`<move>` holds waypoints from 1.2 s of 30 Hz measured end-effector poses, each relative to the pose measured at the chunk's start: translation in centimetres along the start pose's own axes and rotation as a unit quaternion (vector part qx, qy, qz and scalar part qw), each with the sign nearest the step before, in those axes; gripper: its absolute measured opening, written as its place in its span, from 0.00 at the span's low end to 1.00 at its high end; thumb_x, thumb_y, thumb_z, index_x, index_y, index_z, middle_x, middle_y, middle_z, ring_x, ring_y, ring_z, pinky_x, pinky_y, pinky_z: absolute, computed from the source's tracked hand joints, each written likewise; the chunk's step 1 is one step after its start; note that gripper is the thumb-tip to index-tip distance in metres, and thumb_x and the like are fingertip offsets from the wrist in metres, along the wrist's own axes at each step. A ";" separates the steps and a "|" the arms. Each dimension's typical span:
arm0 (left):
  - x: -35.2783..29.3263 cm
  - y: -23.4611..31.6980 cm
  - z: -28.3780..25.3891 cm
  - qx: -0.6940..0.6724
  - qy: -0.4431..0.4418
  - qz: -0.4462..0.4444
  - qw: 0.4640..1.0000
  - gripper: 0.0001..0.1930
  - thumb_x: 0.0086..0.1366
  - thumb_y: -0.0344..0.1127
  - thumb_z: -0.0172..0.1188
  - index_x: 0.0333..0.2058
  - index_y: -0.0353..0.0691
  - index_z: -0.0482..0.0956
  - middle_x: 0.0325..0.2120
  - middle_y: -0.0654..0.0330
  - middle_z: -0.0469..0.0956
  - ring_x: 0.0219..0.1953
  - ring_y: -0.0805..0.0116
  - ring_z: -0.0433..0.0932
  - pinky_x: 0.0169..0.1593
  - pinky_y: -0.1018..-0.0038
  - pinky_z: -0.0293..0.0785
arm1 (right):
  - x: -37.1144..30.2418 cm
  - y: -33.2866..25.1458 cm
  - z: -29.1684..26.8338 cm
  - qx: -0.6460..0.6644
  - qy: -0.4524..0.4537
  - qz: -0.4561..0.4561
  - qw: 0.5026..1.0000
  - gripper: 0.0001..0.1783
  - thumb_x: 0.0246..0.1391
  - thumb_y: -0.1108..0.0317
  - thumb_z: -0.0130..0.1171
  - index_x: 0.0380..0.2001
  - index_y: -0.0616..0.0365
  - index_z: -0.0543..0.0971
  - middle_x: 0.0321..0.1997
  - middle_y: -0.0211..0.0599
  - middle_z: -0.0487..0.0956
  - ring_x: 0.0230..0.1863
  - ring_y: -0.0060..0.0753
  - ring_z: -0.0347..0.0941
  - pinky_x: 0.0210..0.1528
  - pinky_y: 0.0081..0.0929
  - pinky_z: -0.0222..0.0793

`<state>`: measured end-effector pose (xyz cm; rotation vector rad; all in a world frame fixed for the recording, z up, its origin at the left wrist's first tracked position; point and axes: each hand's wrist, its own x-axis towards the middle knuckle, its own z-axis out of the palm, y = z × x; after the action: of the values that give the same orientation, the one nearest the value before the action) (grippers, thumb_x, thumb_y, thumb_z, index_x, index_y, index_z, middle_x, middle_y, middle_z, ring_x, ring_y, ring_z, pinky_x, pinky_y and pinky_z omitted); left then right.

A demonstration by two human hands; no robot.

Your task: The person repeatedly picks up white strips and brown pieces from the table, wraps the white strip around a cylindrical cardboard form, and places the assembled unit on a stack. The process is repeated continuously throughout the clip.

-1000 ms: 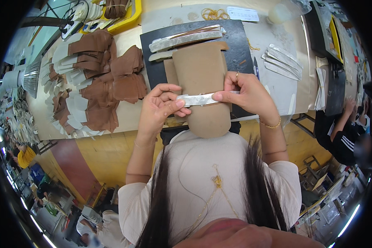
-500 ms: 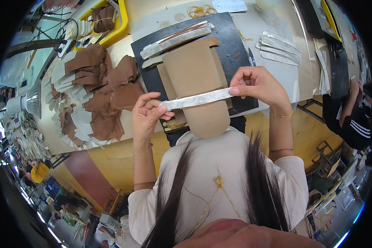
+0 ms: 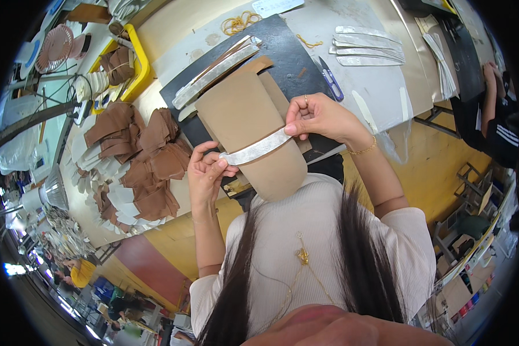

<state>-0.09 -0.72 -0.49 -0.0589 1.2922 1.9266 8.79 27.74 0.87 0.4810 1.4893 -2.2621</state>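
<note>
Pale strip: a narrow, slightly curved silvery-white strip (image 3: 256, 151) stretched crosswise over a tan panel (image 3: 239, 112), its ends near the panel's two side edges.
Left hand (image 3: 206, 173): thumb and fingers (image 3: 205, 149) pinch the strip's left end.
Right hand (image 3: 323, 120): thumb and fingertips clamp its right end.
Step in hand: apparently lining the strip up across the panel; the next move seems to call for both ends level and the strip flat.
Tan panel: on a black board (image 3: 294, 52), rounded near end reaching past the tabletop (image 3: 167, 29) edge toward the person.
Around the board: more pale strips (image 3: 219, 75) at its far side; to the right, purple-handled snips (image 3: 333, 87) and a fan of strips (image 3: 366, 47); to the left, heaped brown and white pieces (image 3: 155, 167).
Hard to make out: whether the strip touches the panel along its whole length; fingers hide its ends; layers under the panel are mostly covered.
</note>
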 end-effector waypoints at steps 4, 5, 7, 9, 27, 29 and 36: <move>0.0 0.2 0.1 0.008 0.007 -0.005 1.000 0.19 0.57 0.20 0.57 0.48 0.31 0.65 0.28 0.52 0.78 0.27 0.64 0.81 0.30 0.77 0.81 | -0.5 0.9 -0.4 0.098 -0.007 0.030 0.995 0.10 0.49 0.68 0.64 0.31 0.62 0.76 0.27 0.30 0.77 0.25 0.17 0.73 0.29 0.12 0.70; 0.0 0.3 0.1 0.012 0.005 -0.006 1.000 0.19 0.57 0.20 0.57 0.48 0.31 0.65 0.28 0.52 0.78 0.27 0.64 0.81 0.30 0.77 0.81 | -0.6 1.0 -0.4 0.121 -0.008 0.031 0.992 0.10 0.49 0.68 0.64 0.31 0.62 0.76 0.26 0.30 0.77 0.26 0.17 0.74 0.29 0.13 0.71; 0.0 0.4 0.2 0.007 0.004 -0.007 1.000 0.20 0.57 0.20 0.58 0.48 0.31 0.65 0.29 0.52 0.78 0.27 0.64 0.81 0.30 0.77 0.81 | -0.8 1.2 -0.4 0.137 -0.006 0.031 0.990 0.10 0.49 0.68 0.63 0.32 0.62 0.75 0.26 0.31 0.77 0.26 0.18 0.75 0.30 0.13 0.72; 0.1 0.4 0.2 0.011 0.000 -0.006 1.000 0.20 0.57 0.20 0.58 0.48 0.31 0.64 0.29 0.53 0.78 0.27 0.64 0.81 0.30 0.77 0.81 | -0.9 1.2 -0.4 0.125 -0.001 0.033 0.992 0.10 0.50 0.69 0.63 0.33 0.63 0.75 0.26 0.31 0.77 0.26 0.17 0.75 0.30 0.13 0.72; -1.1 1.9 1.3 -0.066 -0.008 0.082 0.994 0.19 0.58 0.19 0.54 0.49 0.31 0.64 0.30 0.52 0.78 0.28 0.63 0.81 0.31 0.77 0.81 | -2.6 -4.1 1.6 -0.337 0.227 -0.332 0.851 0.13 0.51 0.68 0.58 0.41 0.61 0.78 0.46 0.39 0.76 0.46 0.33 0.72 0.49 0.27 0.68; -1.2 2.3 1.8 -0.069 -0.007 0.105 0.992 0.19 0.58 0.19 0.54 0.49 0.31 0.63 0.30 0.52 0.78 0.28 0.63 0.81 0.31 0.77 0.81 | -3.0 -4.8 4.9 -0.532 0.180 -0.428 0.709 0.20 0.49 0.65 0.58 0.47 0.57 0.76 0.53 0.45 0.73 0.54 0.42 0.68 0.55 0.35 0.64; -1.3 2.2 2.2 -0.007 -0.005 0.097 0.995 0.21 0.56 0.21 0.59 0.47 0.37 0.62 0.28 0.57 0.77 0.27 0.72 0.78 0.31 0.79 0.78 | -1.8 -2.4 11.1 -0.643 -0.022 -0.354 0.679 0.39 0.48 0.48 0.55 0.58 0.63 0.63 0.62 0.47 0.63 0.68 0.43 0.49 0.68 0.42 0.44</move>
<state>0.25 -0.11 2.80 0.0706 1.3185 2.0977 8.39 18.57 7.88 -0.6863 3.0004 -0.8942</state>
